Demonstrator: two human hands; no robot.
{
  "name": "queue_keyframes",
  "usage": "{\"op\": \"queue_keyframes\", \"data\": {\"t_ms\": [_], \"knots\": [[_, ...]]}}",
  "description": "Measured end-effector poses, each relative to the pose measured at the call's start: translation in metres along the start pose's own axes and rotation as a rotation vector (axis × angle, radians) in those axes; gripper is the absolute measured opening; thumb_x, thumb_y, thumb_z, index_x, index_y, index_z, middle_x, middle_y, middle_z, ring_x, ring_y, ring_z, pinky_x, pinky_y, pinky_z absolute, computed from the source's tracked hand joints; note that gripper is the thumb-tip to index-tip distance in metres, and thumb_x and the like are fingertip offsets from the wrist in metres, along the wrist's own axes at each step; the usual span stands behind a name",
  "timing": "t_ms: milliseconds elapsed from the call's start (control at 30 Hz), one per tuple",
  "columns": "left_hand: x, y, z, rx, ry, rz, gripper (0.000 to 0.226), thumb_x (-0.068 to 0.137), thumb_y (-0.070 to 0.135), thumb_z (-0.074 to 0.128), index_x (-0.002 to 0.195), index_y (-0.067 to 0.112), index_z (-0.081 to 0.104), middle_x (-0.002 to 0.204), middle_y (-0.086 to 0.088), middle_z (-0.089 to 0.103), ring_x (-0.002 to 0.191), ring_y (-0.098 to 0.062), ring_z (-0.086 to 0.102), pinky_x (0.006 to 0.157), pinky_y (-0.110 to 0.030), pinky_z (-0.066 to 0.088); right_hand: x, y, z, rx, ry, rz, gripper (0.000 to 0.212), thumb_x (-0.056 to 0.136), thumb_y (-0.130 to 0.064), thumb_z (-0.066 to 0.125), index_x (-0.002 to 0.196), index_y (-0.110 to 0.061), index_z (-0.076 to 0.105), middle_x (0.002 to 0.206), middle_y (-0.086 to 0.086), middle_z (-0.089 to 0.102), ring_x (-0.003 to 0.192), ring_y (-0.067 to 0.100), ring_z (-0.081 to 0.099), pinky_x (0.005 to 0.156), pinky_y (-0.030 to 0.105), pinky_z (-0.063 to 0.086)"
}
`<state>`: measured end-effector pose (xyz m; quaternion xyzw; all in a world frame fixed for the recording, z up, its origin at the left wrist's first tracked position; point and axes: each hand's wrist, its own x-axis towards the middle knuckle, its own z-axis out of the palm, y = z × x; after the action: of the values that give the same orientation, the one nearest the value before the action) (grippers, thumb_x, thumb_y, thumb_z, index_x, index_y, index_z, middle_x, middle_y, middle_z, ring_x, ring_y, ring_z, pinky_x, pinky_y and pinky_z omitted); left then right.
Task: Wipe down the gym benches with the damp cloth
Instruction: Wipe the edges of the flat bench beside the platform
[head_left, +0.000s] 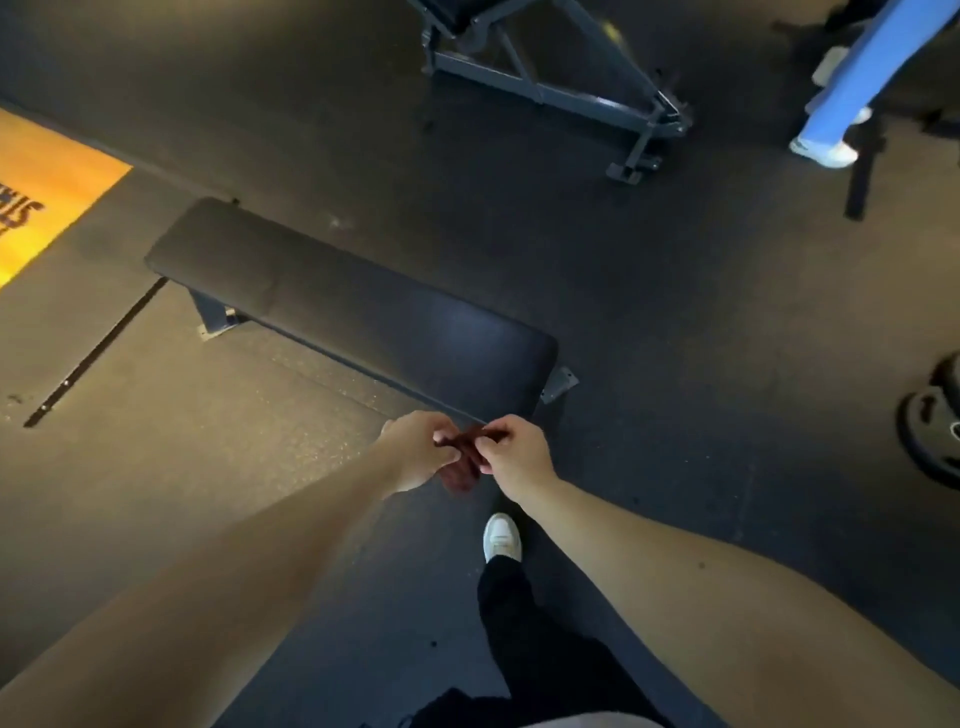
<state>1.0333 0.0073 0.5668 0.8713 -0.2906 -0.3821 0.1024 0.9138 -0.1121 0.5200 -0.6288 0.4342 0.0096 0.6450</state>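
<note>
Two bare forearms reached out from the bottom of the view, above a dark trouser leg and a white shoe (501, 535) planted on the black rubber floor (675, 312). The left hand (421, 449) and the right hand (511, 452) met just short of the near end of the flat bench (353, 306), each pinching the dark red cloth (462, 470) between thumb and curled fingers. The cloth hung bunched between them, in the air and not yet touching the pad.

Nothing on the bench looked wiped so far, and a second, angled bench (545, 78) stood farther off. The likely trouble was the cloth itself: kept in a tight wad, it would cover only a thin strip per pass and leave patches dry, and a light pinch could let it drop onto the floor and pick up grit. The weight plates (935, 426) at the right and another person's blue trouser leg (852, 78) near the far bench could get in the way when moving on.
</note>
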Motion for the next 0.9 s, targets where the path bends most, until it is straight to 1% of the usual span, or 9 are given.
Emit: {"op": "queue_keyframes", "data": {"t_ms": [67,133,200,333,467,567,667,800,900], "knots": [[0.021,-0.006,-0.013,0.012,-0.056,-0.007,0.019,0.079,0.035,0.066,0.097,0.031,0.070,0.092,0.010,0.068,0.096,-0.021,0.065,0.097,-0.044,0.049,0.018,-0.003,0.008,-0.072,0.001,-0.023,0.017,0.091,-0.003,0.067,0.086,-0.019,0.064,0.087,0.012,0.071,0.078,0.031,0.073,0.068,0.041,0.064],[0.039,-0.015,-0.025,0.036,-0.116,-0.014,0.026,0.076,0.038,0.064,0.100,0.031,0.070,0.095,0.008,0.069,0.100,-0.022,0.066,0.096,-0.043,0.051,0.033,-0.010,0.018,-0.080,0.005,-0.015,0.020,0.091,-0.002,0.067,0.084,-0.020,0.063,0.082,0.007,0.069,0.068,0.022,0.069,0.055,0.027,0.057],[0.058,-0.026,-0.036,0.078,-0.156,-0.006,0.028,0.078,0.037,0.065,0.104,0.028,0.070,0.099,0.006,0.070,0.101,-0.022,0.067,0.095,-0.042,0.052,0.044,-0.015,0.029,-0.062,0.027,0.001,0.020,0.091,-0.001,0.068,0.084,-0.020,0.064,0.077,0.003,0.067,0.063,0.018,0.065,0.051,0.019,0.050],[0.088,-0.047,-0.063,0.123,-0.201,0.074,0.035,0.068,0.043,0.057,0.097,0.028,0.071,0.094,0.008,0.073,0.092,-0.020,0.069,0.090,-0.041,0.055,0.060,-0.028,0.056,-0.088,0.099,0.032,0.014,0.090,-0.006,0.068,0.087,-0.020,0.065,0.075,0.000,0.066,0.068,0.020,0.065,0.058,0.027,0.053],[0.115,-0.076,-0.089,0.225,-0.198,0.214,0.020,0.085,0.032,0.067,0.105,0.029,0.069,0.106,0.009,0.073,0.102,-0.017,0.066,0.095,-0.037,0.050,0.074,-0.040,0.095,-0.112,0.198,0.053,0.014,0.090,-0.012,0.069,0.088,-0.025,0.064,0.080,0.001,0.069,0.070,0.020,0.068,0.062,0.030,0.058],[0.136,-0.110,-0.100,0.264,-0.190,0.327,0.018,0.087,0.030,0.065,0.105,0.029,0.069,0.106,0.008,0.071,0.105,-0.019,0.065,0.096,-0.038,0.049,0.077,-0.046,0.133,-0.090,0.317,0.084,0.013,0.090,-0.017,0.070,0.088,-0.029,0.064,0.084,-0.001,0.069,0.078,0.022,0.071,0.072,0.040,0.063],[0.155,-0.142,-0.102,0.336,-0.199,0.503,0.016,0.092,0.031,0.061,0.105,0.027,0.068,0.109,0.005,0.069,0.109,-0.021,0.062,0.095,-0.038,0.047,0.074,-0.048,0.177,-0.044,0.441,0.135,0.015,0.090,-0.018,0.071,0.087,-0.032,0.064,0.088,-0.003,0.070,0.083,0.020,0.071,0.078,0.043,0.063],[0.156,-0.167,-0.097,0.283,-0.242,0.562,0.012,0.095,0.029,0.062,0.105,0.026,0.068,0.109,0.006,0.068,0.108,-0.020,0.062,0.099,-0.038,0.045,0.066,-0.031,0.219,0.082,0.594,0.228,0.018,0.090,-0.016,0.071,0.088,-0.033,0.067,0.089,-0.005,0.072,0.083,0.019,0.072,0.081,0.045,0.062],[0.153,-0.175,-0.088,0.242,-0.276,0.557,0.015,0.094,0.029,0.064,0.108,0.027,0.068,0.109,0.008,0.071,0.107,-0.018,0.064,0.100,-0.038,0.044,0.059,-0.019,0.232,0.150,0.689,0.279,0.024,0.092,-0.018,0.071,0.107,-0.033,0.060,0.094,-0.008,0.068,0.086,0.014,0.069,0.082,0.038,0.061]]}}
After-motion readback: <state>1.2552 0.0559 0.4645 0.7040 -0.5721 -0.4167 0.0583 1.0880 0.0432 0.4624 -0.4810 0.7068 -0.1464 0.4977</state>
